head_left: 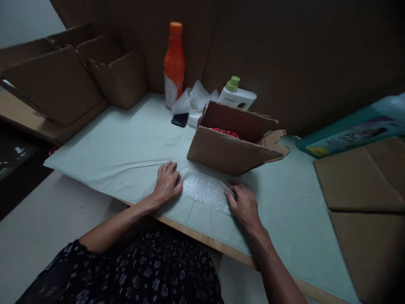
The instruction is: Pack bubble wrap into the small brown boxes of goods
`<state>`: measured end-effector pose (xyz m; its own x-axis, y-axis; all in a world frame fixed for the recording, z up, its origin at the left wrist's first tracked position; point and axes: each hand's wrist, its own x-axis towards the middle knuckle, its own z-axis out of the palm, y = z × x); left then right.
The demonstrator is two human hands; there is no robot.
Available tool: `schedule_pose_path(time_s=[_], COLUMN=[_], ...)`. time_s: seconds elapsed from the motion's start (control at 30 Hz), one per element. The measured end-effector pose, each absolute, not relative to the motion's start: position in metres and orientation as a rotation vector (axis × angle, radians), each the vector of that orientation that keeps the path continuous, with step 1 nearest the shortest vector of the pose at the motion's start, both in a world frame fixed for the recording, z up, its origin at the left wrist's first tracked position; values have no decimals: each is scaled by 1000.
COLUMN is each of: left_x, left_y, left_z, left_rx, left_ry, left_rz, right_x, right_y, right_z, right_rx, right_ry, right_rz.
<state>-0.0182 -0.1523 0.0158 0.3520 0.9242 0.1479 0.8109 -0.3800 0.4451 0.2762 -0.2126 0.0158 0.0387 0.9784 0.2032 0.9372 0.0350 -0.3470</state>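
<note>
A strip of clear bubble wrap [205, 192] lies flat near the front edge of the table, between my two hands. My left hand [167, 180] rests at its left end, fingers curled and thumb against the wrap's edge. At the right end, my right hand [243, 200] is closed on the wrap, its thumb and fingers pinched together. A small dark item shows between them, too hidden to name. Just behind the wrap stands an open cardboard box [228, 150] with raised flaps and something red inside.
A pale green cloth [133, 135] covers the table. Behind the box are an orange bottle [174, 63], a white bottle with a green cap [237, 93], crumpled bubble wrap [193, 99] and a black phone [179, 120]. Cardboard boxes [63, 80] stand left; folded cardboard [363, 181] and a teal pack [354, 126] lie right.
</note>
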Motion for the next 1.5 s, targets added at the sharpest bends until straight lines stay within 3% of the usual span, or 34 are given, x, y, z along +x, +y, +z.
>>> schedule_pose_path(time_s=[0.33,0.57,0.67,0.77,0.9,1.07,1.13,1.3,1.4,1.5], left_x=[22,18,-23,-40,-25,-13,-16,-30,-29,-21], left_y=[-115,-130,-167,-200,-212,-202,-202,-215,-221,-219], left_z=[44,54,58,50,31,25,27,29,27,24], left_rx=[2443,2437,2189,2124,2181,2296,2315,2367,2368,2342], left_ry=[1162,754,540,675,1045,1049,1034,842,789,935], left_rz=[349,496,525,430,298,215,240,537,522,458], right_x=[203,180,180,181,185,190,188,186,188,190], right_y=[-334,-336,-325,-314,-314,-319,-315,-302,-298,-297], right_z=[53,50,48,44,39,32,27,22,25,28], right_rx=[-1634,-1486,-1400,-1354,-1482,-1592,-1560,-1566,-1500,-1536], right_ry=[-1661,-1187,-947,-798,-962,-1809,-2041,-2043,-1962,-1893], right_rz=[863,1454,1566,1605,1360,426,216,198,367,281])
